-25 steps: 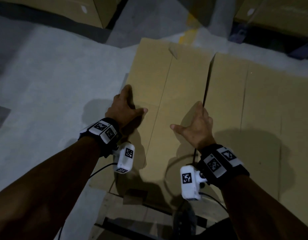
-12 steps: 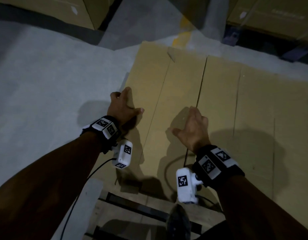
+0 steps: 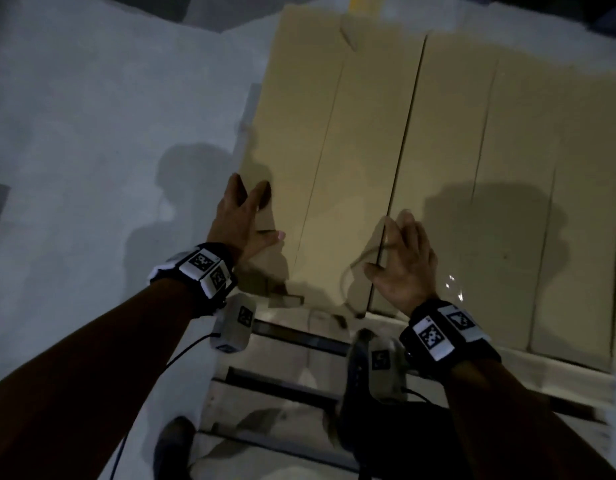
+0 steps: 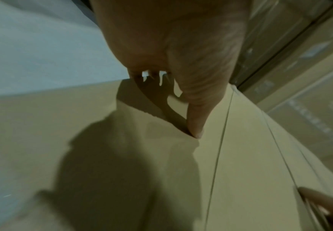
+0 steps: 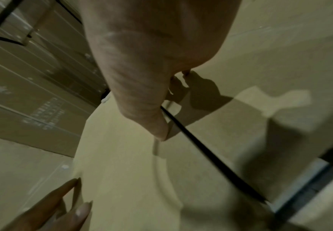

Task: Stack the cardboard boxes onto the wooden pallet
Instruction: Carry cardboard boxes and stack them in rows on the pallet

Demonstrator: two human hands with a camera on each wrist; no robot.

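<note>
Leftmost cardboard box (image 3: pixel 320 140) is lying flat on the wooden pallet (image 3: pixel 299 344), its long right edge running alongside the next cardboard box (image 3: pixel 448 188) with only a thin dark seam (image 3: pixel 403 147) between them; further boxes are lying to the right in the same row.

Left hand (image 3: pixel 239 220) is lying over the outer left edge of the leftmost box, fingers straight and spread, thumb stretched across the top face; nothing is being clasped, the hand is flat against the board. Judging: it is placed on the free side so it can be pushing the box toward its neighbour.

Right hand (image 3: pixel 405 261) is sitting at the seam, near the edge closest to the person; fingers are loosely bent, tips touching or just over the board; the wrist view is showing the thumb (image 5: pixel 157 125) beside the dark gap, holding nothing. Judging: it is stationed there to be guiding the edge and feeling whether the gap is closing.

Pallet slats are showing bare below the near edges; a shoe (image 3: pixel 171 445) is standing on the grey floor (image 3: pixel 92 133) beside the pallet corner.

Judging: the step in hand is squaring the row, not lifting.
</note>
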